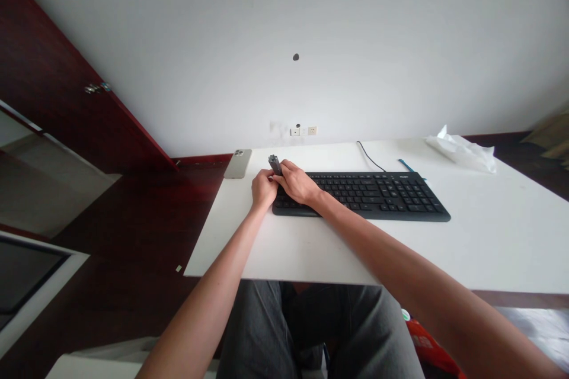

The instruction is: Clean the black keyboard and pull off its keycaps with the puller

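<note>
A black keyboard [368, 195] lies flat on the white table [311, 249]. Over its left end, both hands meet with fingers curled. My right hand [297, 182] is closed around a short dark grey bar-shaped tool [274, 163], whose ridged end sticks up between the hands; its exact kind is not clear. Beside the keyboard's left edge, my left hand [264, 188] is closed too, its fingertips near the tool and the right thumb. What the left fingers pinch is hidden. The tool's lower end and the keys beneath are covered by the hands.
A phone [238, 163] lies face down at the table's left edge. Behind the keyboard are its black cable [370, 157] and a thin teal strip [405, 164]. A crumpled white plastic bag [462, 151] sits at the back right. Wall sockets [304, 131] are beyond the table.
</note>
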Demonstrator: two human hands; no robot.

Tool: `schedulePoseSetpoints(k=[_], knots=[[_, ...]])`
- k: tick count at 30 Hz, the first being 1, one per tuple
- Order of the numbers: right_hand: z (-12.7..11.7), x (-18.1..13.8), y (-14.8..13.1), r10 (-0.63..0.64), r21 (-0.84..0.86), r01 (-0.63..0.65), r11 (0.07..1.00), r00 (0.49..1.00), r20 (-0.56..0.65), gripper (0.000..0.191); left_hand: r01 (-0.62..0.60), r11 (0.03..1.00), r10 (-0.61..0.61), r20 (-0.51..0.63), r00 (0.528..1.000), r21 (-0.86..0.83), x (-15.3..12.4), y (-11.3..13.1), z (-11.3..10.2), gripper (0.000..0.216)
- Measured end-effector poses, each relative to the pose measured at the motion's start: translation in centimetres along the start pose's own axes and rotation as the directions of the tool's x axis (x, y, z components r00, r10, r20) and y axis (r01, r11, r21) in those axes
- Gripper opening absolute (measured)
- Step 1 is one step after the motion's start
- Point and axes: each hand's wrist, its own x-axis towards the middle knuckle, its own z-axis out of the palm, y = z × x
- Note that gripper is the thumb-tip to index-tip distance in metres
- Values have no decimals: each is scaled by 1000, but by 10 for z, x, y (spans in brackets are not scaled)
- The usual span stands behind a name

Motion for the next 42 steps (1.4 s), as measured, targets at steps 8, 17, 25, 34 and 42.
schedulePoseSetpoints(k=[8, 17, 25, 34, 42], knots=[[0, -1, 1, -18, -18, 18, 1000, 1000, 6, 21, -32, 999, 32, -15, 999, 7, -2, 1, -1, 17], [1, -1, -8, 45, 106, -34, 994, 994, -101, 19, -46, 999, 45, 3, 999, 25, -1, -1, -1, 20], [-27, 7, 7, 223, 203, -144, 969, 862, -456, 30, -118, 974, 107, -64, 992, -194, 1, -10, 2, 20], [-84, -33, 53, 329, 184, -277, 943, 854, -403, 40, -129, 984, 128, 19, 992, 125, 58, -21, 13, 22], [-85, -45, 61, 389, 191, -340, 921, 841, -375, 41, -122, 969, 110, 69, 992, 216, 127, -14, 42, 30]])
